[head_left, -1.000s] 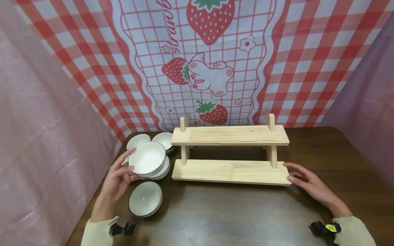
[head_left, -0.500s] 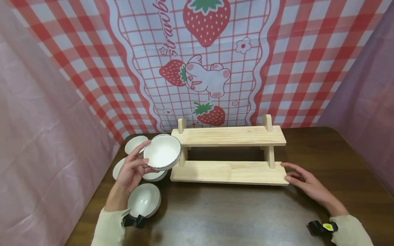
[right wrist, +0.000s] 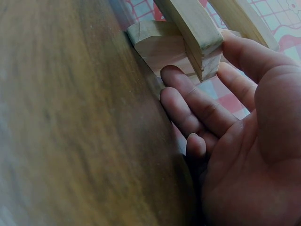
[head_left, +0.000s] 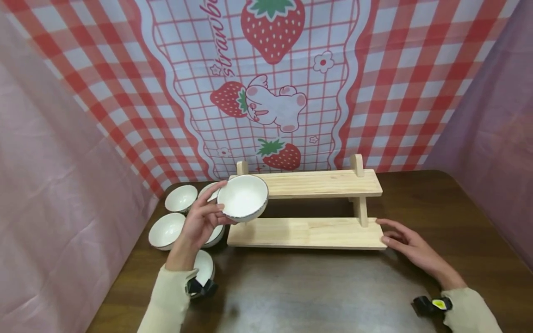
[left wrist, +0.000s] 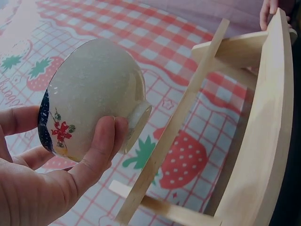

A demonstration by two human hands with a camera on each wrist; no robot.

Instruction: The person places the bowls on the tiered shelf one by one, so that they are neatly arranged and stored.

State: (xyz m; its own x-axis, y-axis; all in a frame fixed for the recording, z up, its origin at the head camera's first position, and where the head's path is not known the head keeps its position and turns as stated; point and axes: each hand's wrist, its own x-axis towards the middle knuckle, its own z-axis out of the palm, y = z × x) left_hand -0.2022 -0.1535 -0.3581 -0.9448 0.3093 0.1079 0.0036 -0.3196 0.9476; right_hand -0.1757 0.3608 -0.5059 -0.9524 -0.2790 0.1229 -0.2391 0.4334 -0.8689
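Note:
My left hand grips a white bowl by its side, thumb and fingers spread around it. In the left wrist view the bowl is tilted, showing its foot, a dark rim and a painted red flower. It is held up over the left end of a two-tier wooden shelf rack, overlapping the upper board in the head view. At the other end, my right hand pinches the end of the lower board between thumb and index finger, the other fingers loosely bent below it.
Several white bowls stand left of the rack: one at the back left, another at the left edge, others partly hidden behind my left hand and sleeve. The dark wooden table meets a strawberry-printed cloth behind the rack.
My left hand has carried the bowl rightward and slightly up, from above the other bowls to the rack's left end. The right hand keeps its place on the lower board.

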